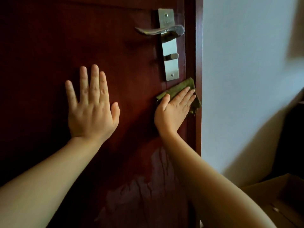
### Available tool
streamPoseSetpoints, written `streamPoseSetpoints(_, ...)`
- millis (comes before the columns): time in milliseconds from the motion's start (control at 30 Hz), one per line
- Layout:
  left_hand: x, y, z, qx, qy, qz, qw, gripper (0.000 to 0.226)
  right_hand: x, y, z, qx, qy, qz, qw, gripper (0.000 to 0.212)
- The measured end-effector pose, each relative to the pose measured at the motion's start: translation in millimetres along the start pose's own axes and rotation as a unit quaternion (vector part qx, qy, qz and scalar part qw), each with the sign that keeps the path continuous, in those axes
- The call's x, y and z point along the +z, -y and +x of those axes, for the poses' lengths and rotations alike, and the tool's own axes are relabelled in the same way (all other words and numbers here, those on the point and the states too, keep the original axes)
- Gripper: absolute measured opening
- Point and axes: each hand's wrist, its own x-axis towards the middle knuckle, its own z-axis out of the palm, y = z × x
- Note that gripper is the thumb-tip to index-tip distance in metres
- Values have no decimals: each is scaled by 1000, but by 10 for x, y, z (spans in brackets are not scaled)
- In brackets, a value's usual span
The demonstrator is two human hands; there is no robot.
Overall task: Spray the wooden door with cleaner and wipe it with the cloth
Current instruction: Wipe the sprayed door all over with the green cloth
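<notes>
Pressing flat against a dark red-brown wooden door [115, 66], two bare hands fill the middle of the view. The left hand [92, 111] lies palm-down on the bare door panel, fingers spread wide and pointing up, holding nothing. The right hand [174, 109] is also flat, fingers together and angled up toward the right, pinning an olive-green cloth [182, 88] against the door. The cloth shows above and to the right of the fingers, crumpled, with one corner hanging past the fingertips and reaching the door's right edge. It sits just below the bottom end of a long metal lock plate [170, 63], close to it, though whether they touch cannot be told. On that plate a curved lever handle [158, 30] points left, and a small thumb-turn knob [171, 56] sits lower down. The two hands are well apart, with open door surface between them. Below the right wrist, a pale wet patch [148, 186] with drip streaks spreads down the lower part of the door. The door's right edge runs top to bottom just beside the cloth; beyond it is a pale blue-white wall [246, 79]. At the lower right corner the open top of a cardboard box [269, 195] sits near the right forearm. To the left of the left hand the door panel is wide, dark and unobstructed.
</notes>
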Motion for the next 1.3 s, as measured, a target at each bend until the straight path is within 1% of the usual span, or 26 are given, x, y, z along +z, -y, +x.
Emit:
streamPoseSetpoints(67,-13,-25,5,3,-2,3,1000,82,-18,133,140,-10,-4,-4,1000,74)
streamPoseSetpoints(133,-15,-19,20,-4,-3,8,1000,81,-3,155,-1,-50,19,-14,998,75)
streamPoseSetpoints(200,-10,-21,20,0,-5,11,1000,77,-10,110,-384,-149,65,-49,985,78)
streamPoseSetpoints(233,-7,-18,15,1,-8,11,1000,76,-10,66,-563,-205,94,-74,971,79)
streamPoseSetpoints(267,-3,-14,14,2,-8,10,1000,75,-5,24,-656,-242,117,-92,959,80)
streamPoseSetpoints(300,-4,-8,11,0,-8,8,1000,76,6,0,-647,-248,123,-96,956,80)
streamPoseSetpoints(333,-2,-3,10,-2,-10,5,1000,77,8,5,-567,-223,118,-89,964,80)
streamPoseSetpoints(400,0,-3,7,-2,-17,3,1000,75,-13,30,-360,-138,92,-60,984,80)
streamPoseSetpoints(433,4,-6,9,-2,-18,3,1000,75,-22,28,-260,-113,81,-50,989,81)
streamPoseSetpoints(500,4,-11,22,1,-15,4,1000,78,-42,-1,-114,-105,72,-48,991,81)
streamPoseSetpoints(567,-2,-6,25,3,-14,1,1000,81,-106,-12,10,-126,64,-37,989,84)
streamPoseSetpoints(633,-1,-7,20,2,-15,0,1000,81,-191,-8,185,-144,65,4,987,85)
streamPoseSetpoints(700,5,-8,25,2,-14,1,1000,82,-247,33,384,-167,68,35,983,82)
streamPoseSetpoints(867,34,-2,23,7,-15,1,1000,82,-336,390,934,-249,69,31,965,74)
streamPoseSetpoints(967,46,4,10,8,-26,-8,1000,81,-428,476,1170,-301,79,-5,950,72)
streamPoseSetpoints(1067,68,10,30,10,-31,-16,999,81,-426,224,994,-310,85,-8,947,68)
streamPoseSetpoints(1167,84,2,-7,7,-32,-16,999,80,-332,-273,399,-252,86,-43,963,74)
streamPoseSetpoints(1233,84,11,-19,7,-35,-20,999,79,-265,-482,-92,-239,126,-63,961,79)
streamPoseSetpoints(1300,68,1,-3,9,-30,-20,999,78,-185,-552,-514,-269,178,-83,943,82)
